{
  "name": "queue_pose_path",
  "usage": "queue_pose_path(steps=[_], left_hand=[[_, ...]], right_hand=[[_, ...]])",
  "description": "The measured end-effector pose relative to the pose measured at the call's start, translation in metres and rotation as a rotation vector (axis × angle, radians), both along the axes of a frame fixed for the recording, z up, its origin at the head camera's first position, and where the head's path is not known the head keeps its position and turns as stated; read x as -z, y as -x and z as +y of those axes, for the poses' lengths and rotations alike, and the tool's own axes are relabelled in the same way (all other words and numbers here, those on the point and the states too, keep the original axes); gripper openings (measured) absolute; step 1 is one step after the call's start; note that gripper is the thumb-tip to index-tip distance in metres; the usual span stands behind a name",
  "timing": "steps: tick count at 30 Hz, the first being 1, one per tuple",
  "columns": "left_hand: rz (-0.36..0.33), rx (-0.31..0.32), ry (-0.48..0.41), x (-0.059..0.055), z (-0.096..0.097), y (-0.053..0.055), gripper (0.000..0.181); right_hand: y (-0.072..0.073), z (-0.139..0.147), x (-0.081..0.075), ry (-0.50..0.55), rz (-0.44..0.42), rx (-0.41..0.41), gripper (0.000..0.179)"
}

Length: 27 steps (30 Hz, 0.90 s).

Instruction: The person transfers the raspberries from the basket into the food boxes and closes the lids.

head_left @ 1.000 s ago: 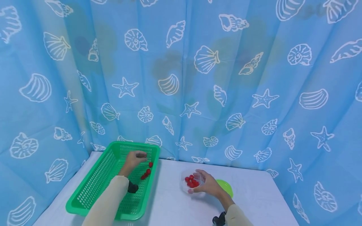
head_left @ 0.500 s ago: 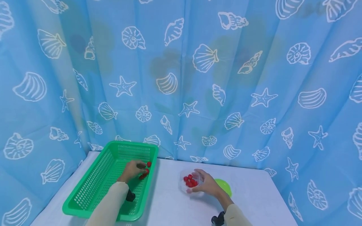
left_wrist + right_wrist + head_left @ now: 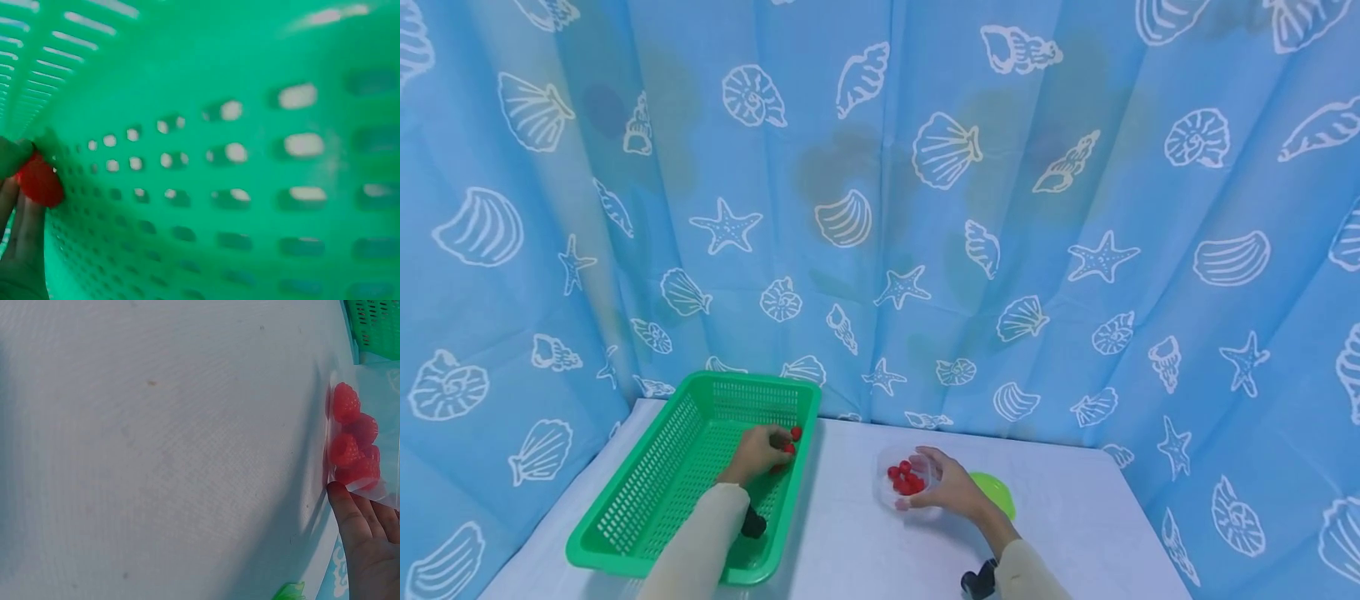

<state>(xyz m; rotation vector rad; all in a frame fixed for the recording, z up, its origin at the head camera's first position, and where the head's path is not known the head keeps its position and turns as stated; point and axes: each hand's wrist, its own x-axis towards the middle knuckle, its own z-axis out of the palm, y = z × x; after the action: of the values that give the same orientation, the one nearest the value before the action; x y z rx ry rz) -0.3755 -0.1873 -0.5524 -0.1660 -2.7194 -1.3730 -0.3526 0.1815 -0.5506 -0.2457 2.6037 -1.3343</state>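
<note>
My left hand (image 3: 754,456) is down inside the green plastic basket (image 3: 688,467), near its right wall. In the left wrist view its thumb and fingers pinch a red raspberry (image 3: 40,181) close to the perforated wall. Another raspberry (image 3: 796,432) lies just beyond the fingertips, and more red shows partly hidden by the hand. My right hand (image 3: 951,492) grips the right side of a clear plastic container (image 3: 883,493) on the table. Several raspberries (image 3: 347,450) sit in that container, seen through its wall in the right wrist view.
A lime-green round lid (image 3: 996,496) lies on the white-covered table (image 3: 857,542), partly behind the right hand. Blue shell-patterned curtains (image 3: 880,250) hang along the table's back and sides.
My left hand has lowered from above the far part of the basket to the raspberries by its right wall and pinches one. The right hand keeps its grip on the container. The view shifted slightly.
</note>
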Motion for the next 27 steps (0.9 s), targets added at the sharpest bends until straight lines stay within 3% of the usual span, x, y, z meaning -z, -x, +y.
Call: queue_pose_path(steps=[7,11,15,27], left_hand=[[0.003,-0.005,-0.002,0.002,0.000,-0.001,0.025],[0.022,0.001,0.012,-0.002,0.001,0.004,0.026],[0.076,0.014,0.005,-0.014,0.002,0.006,0.025],[0.216,-0.001,-0.034,-0.069,0.015,0.015,0.026]], right_hand=[[0.001,0.001,0.004,-0.004,-0.003,0.012,0.105],[0.001,0.002,0.004,0.000,0.016,-0.008,0.106],[0.000,0.001,0.002,-0.005,0.022,-0.011,0.106],[-0.001,0.001,-0.001,0.038,-0.003,-0.030,0.105]])
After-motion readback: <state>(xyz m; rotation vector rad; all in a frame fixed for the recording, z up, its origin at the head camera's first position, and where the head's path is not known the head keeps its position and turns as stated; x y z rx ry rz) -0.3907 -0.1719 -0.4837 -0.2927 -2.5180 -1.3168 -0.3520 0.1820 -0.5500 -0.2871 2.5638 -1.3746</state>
